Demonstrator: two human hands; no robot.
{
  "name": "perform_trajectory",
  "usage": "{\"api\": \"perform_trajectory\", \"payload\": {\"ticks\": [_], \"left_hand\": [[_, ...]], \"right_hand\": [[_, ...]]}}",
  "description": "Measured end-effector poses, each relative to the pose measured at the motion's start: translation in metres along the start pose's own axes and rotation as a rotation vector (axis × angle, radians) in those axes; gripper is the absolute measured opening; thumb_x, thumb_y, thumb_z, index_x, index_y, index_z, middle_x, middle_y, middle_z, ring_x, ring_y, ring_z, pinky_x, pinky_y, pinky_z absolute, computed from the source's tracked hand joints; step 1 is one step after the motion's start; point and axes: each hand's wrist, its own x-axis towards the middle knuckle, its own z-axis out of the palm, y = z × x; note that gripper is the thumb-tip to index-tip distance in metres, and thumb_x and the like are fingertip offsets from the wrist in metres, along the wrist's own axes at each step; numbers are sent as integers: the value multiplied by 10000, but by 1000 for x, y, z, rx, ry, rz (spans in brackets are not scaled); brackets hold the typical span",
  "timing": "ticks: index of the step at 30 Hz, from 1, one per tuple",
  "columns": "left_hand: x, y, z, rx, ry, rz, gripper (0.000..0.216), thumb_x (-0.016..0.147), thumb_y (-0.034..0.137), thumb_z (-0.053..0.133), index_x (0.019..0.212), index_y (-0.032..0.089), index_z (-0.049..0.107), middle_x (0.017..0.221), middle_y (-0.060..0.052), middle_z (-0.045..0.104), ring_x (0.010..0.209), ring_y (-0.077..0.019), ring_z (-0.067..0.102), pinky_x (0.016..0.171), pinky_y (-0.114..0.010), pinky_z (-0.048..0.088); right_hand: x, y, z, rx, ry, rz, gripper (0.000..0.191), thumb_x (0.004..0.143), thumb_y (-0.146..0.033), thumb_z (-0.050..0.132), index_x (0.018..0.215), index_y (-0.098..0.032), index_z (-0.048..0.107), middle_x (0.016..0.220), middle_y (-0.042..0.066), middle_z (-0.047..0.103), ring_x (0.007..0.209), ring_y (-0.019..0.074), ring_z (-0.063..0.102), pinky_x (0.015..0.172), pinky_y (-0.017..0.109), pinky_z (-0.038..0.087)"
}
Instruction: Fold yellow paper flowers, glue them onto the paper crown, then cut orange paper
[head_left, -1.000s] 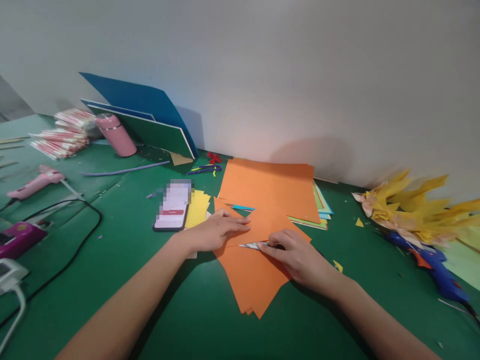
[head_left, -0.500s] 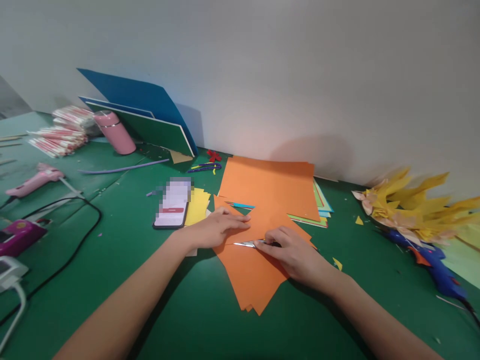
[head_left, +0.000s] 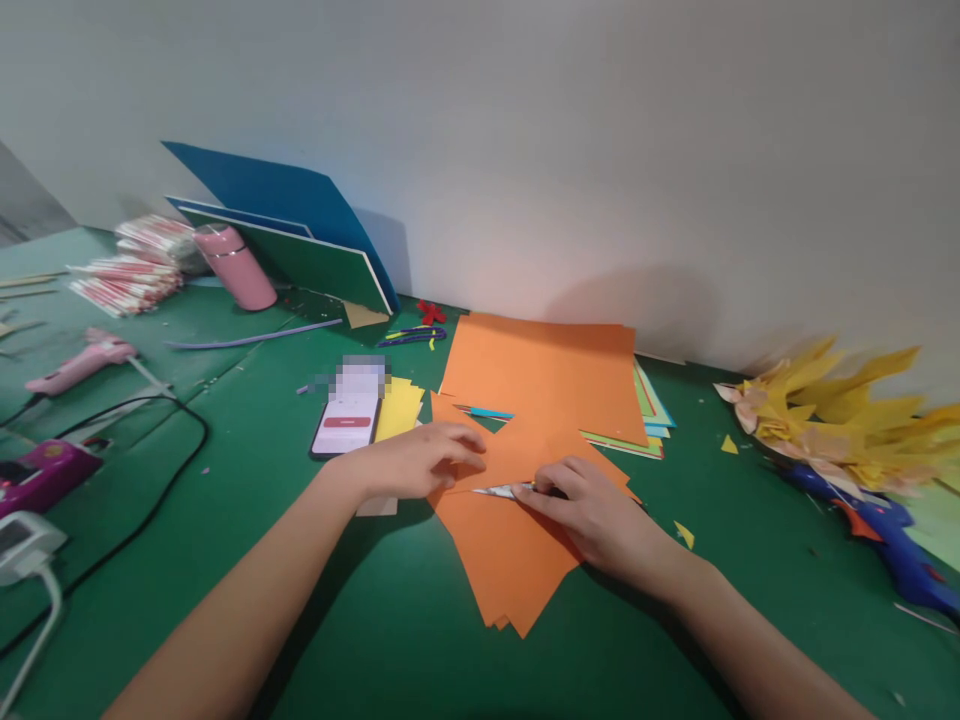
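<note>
Layered sheets of orange paper (head_left: 517,560) with angled edges lie on the green table in front of me. My right hand (head_left: 585,505) is closed around scissors (head_left: 495,491), whose silver blades lie flat over the paper and point left. The handles are mostly hidden under my fingers. On the left part of the same paper rests my left hand (head_left: 420,460), fingers stretched out and holding nothing. A slim blue pen-like item (head_left: 487,413) lies just beyond the hands, at the edge of a larger orange sheet (head_left: 547,370).
Left of the paper are a phone (head_left: 346,420) and yellow paper (head_left: 397,400). Farther left lie a pink glue gun (head_left: 82,360), cables and a pink bottle (head_left: 236,268). Boards (head_left: 292,250) lean against the wall. At right are yellow paper petals (head_left: 840,410) and a blue glue gun (head_left: 900,550).
My left hand has drawn back slightly to the left, away from the scissors. My right hand keeps its grip on them. The whole view has shifted a little.
</note>
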Motion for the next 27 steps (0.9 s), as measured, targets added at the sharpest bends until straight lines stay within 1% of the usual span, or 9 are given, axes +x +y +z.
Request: {"api": "perform_trajectory", "payload": {"ticks": [3, 8, 14, 17, 20, 24, 27], "left_hand": [[-2, 0, -1, -30, -29, -45, 460, 726, 10, 504, 1105, 236, 632, 1363, -44, 488, 1230, -218, 462, 983, -362, 413], [-2, 3, -2, -43, -24, -11, 446, 723, 25, 511, 1095, 241, 632, 1354, -51, 496, 1214, -207, 482, 973, -355, 424], [-3, 3, -2, -33, -31, -12, 457, 722, 43, 515, 1121, 239, 619, 1361, -55, 485, 1232, -212, 465, 957, -354, 437], [-4, 2, -2, -18, -13, 9, 467, 720, 50, 525, 1126, 263, 615, 1360, -41, 492, 1231, -219, 467, 968, -370, 428], [-4, 2, -3, -28, -22, 4, 469, 723, 49, 524, 1132, 260, 614, 1370, -38, 486, 1244, -224, 455, 986, -367, 413], [-2, 1, -3, -55, -41, -33, 441, 771, 29, 427, 1099, 234, 637, 1359, -46, 497, 1232, -207, 471, 992, -352, 412], [0, -1, -1, -51, -42, -41, 571, 703, -61, 365, 1100, 248, 636, 1369, -23, 492, 1246, -178, 460, 1017, -352, 396]], "right_hand": [[-1, 1, -1, -9, 7, -3, 378, 860, -34, 379, 1162, -156, 572, 864, 86, 586, 716, 181, 462, 642, 297, 404], [-4, 1, -1, -3, 24, -4, 364, 877, -47, 367, 1159, -154, 570, 885, 90, 599, 728, 184, 466, 646, 302, 410], [-1, -3, 3, -2, 20, 22, 425, 824, -4, 376, 1160, -166, 579, 878, 86, 598, 718, 186, 460, 637, 305, 406], [3, -4, 5, -12, 24, -8, 427, 804, -10, 408, 1167, -161, 576, 873, 85, 600, 716, 185, 456, 645, 306, 407], [7, -6, 4, -27, 20, -31, 402, 803, -14, 421, 1151, -135, 584, 853, 85, 604, 697, 181, 443, 629, 297, 400], [11, -8, 5, -42, -1, -32, 402, 785, 1, 431, 1131, -124, 593, 855, 88, 608, 705, 185, 437, 630, 299, 398], [13, -10, 6, -41, 9, -42, 409, 781, 9, 434, 1134, -124, 591, 847, 86, 604, 695, 181, 432, 628, 296, 396]]}}
